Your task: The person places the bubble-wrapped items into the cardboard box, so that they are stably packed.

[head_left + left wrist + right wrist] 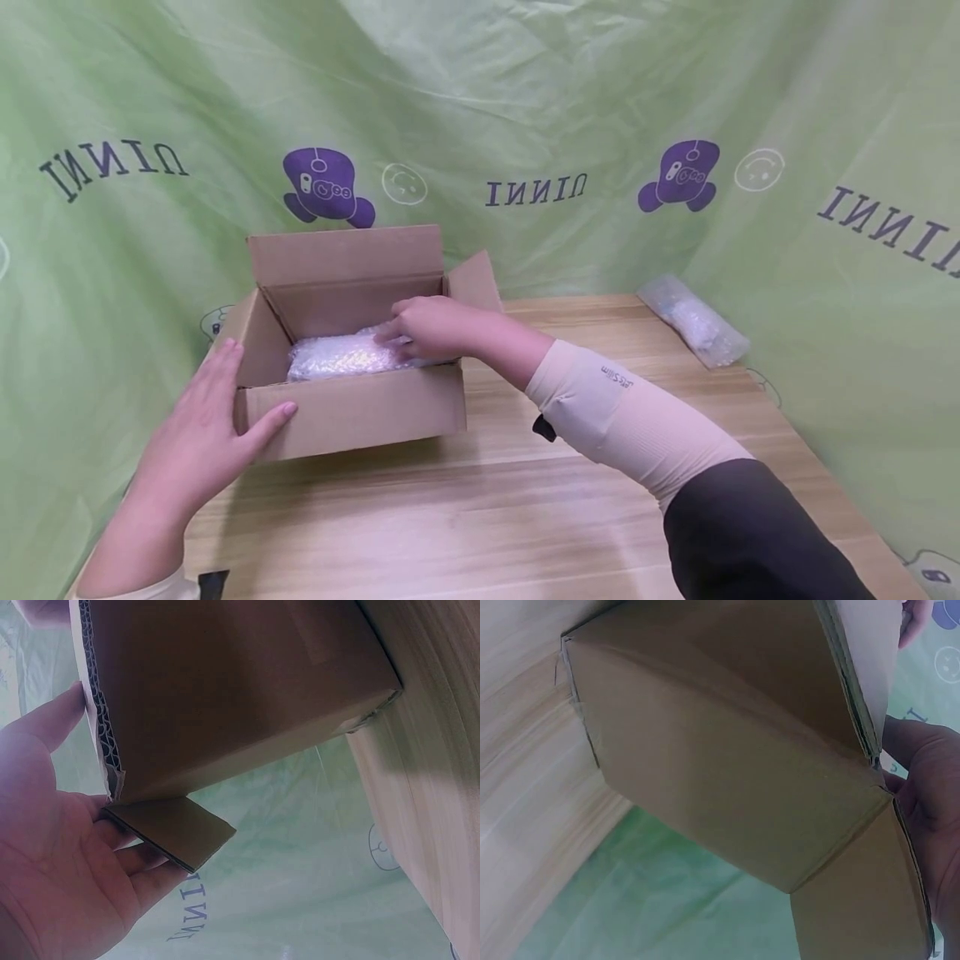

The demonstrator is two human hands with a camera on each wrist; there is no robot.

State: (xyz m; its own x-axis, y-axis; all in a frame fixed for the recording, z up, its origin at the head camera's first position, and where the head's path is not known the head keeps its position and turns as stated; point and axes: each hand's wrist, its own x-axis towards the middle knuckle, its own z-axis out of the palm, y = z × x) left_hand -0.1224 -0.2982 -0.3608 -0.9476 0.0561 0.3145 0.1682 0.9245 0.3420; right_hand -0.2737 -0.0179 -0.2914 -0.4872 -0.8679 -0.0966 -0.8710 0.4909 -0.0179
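An open cardboard box (360, 412) sits on the table, its flaps raised or spread and its front flap folded down. Inside lies a shiny bubble-wrapped package (341, 357). My left hand (198, 425) spans the box's near left corner, fingers fairly straight along the left flap (176, 829) and thumb on the front panel. From the right, my right hand (435, 327) reaches into the box, its bent fingers and thumb gripping the bubble wrap; the fingertips are partly hidden. The right wrist view has the box's outer side (720, 757) covering most of that hand.
A second bubble-wrapped package (693, 321) lies at the table's far right corner. Green printed cloth (525, 100) hangs behind and along both sides of the wooden table (465, 525). The box stands close to the cloth at the back left.
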